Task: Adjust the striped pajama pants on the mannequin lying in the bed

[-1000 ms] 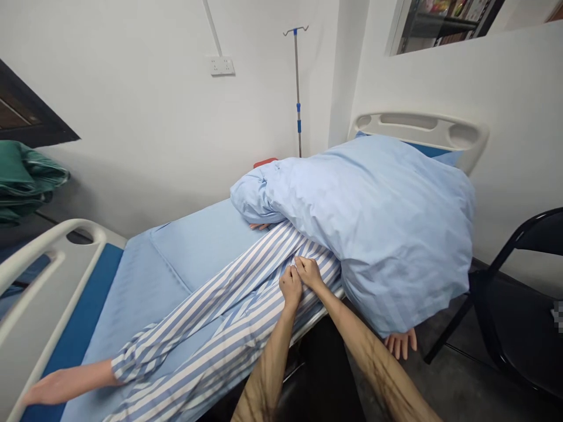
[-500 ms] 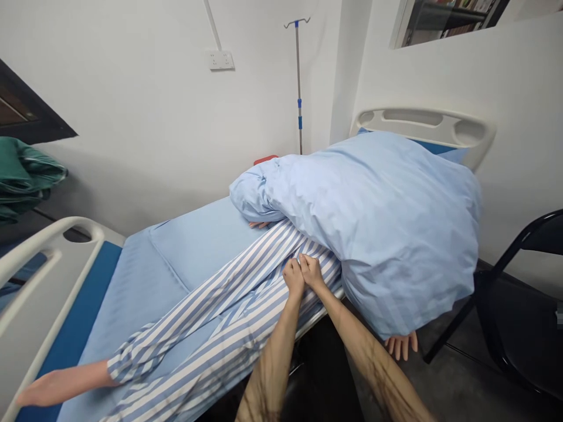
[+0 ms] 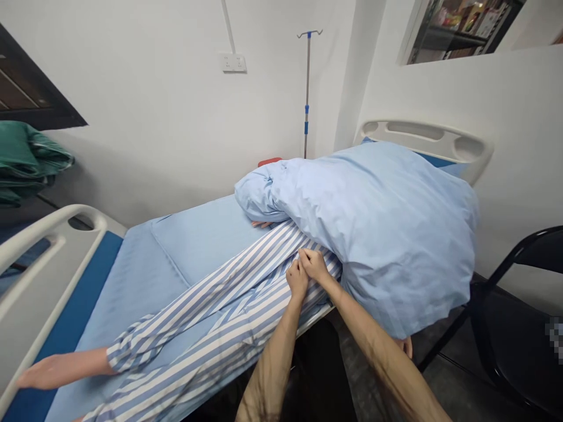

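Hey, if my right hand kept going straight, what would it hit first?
Your right hand already touches the blue-and-white striped pajamas, so those come first; beyond them, probably the pale blue quilt, though depth is hard to judge.

To your right stands a black metal folding chair (image 3: 505, 334). Ahead, a steel IV pole with blue clips (image 3: 307, 94) rises near a white wall socket (image 3: 233, 63), and folded green cloth (image 3: 26, 161) lies far left.
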The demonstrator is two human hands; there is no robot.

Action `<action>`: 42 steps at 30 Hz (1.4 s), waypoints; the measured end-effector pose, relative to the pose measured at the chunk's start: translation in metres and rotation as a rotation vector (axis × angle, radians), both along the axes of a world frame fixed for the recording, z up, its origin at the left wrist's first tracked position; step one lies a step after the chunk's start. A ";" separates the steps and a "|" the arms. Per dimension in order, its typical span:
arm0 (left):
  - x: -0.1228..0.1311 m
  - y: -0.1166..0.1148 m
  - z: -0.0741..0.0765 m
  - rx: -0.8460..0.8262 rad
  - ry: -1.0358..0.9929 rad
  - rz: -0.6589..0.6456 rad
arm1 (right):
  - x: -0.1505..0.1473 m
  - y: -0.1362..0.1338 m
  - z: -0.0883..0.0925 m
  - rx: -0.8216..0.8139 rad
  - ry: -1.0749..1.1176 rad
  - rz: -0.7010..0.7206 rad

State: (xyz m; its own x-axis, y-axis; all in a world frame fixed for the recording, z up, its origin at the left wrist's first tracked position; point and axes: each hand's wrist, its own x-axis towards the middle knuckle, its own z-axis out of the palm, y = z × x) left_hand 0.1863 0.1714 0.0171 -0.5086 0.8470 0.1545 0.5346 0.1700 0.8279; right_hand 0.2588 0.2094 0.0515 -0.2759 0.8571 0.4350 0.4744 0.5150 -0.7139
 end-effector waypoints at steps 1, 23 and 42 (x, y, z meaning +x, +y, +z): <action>0.000 0.000 0.000 -0.001 -0.002 -0.012 | 0.002 0.003 0.001 0.011 -0.001 -0.001; 0.003 0.012 0.032 0.117 -0.148 -0.050 | 0.012 0.018 -0.042 -0.052 -0.016 -0.109; 0.013 0.013 -0.002 -0.096 0.161 -0.057 | 0.010 0.010 -0.001 -0.014 0.037 -0.086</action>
State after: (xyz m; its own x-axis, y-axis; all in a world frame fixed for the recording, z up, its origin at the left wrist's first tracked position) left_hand 0.1995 0.1843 0.0150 -0.4351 0.8883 0.1468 0.6697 0.2103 0.7122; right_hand 0.2687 0.2195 0.0506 -0.1845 0.8832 0.4312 0.4894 0.4631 -0.7389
